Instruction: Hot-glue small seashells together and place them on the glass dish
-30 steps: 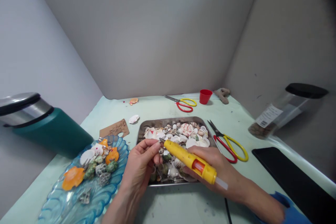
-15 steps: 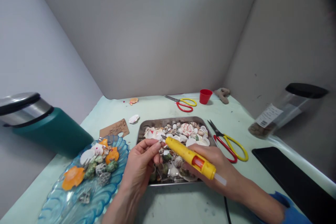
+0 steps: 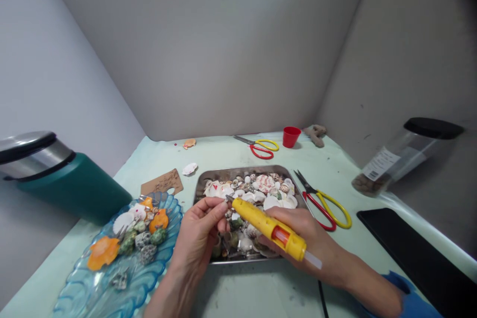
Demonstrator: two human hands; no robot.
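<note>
My right hand [image 3: 309, 238] grips a yellow glue gun [image 3: 270, 228] with an orange window, its metal tip pointing left. The tip nearly touches the fingertips of my left hand [image 3: 203, 231], which are pinched together on something too small to make out. Both hands hover over the near half of a metal tray [image 3: 204, 184] full of mixed seashells [image 3: 261, 189]. A black cord [image 3: 322, 298] runs down from under my right wrist.
A blue glass dish [image 3: 93, 288] with orange, white and green shells lies at the left. A teal bin [image 3: 55, 174], a brown card [image 3: 164, 182], scissors [image 3: 324, 201], more scissors [image 3: 263, 146], a red cup [image 3: 290, 136], a tilted jar [image 3: 402, 159] and a black pad [image 3: 417, 253] surround the tray.
The glue gun's tip rose slightly away from my left fingertips, then came back down to them. My left hand has stayed in place.
</note>
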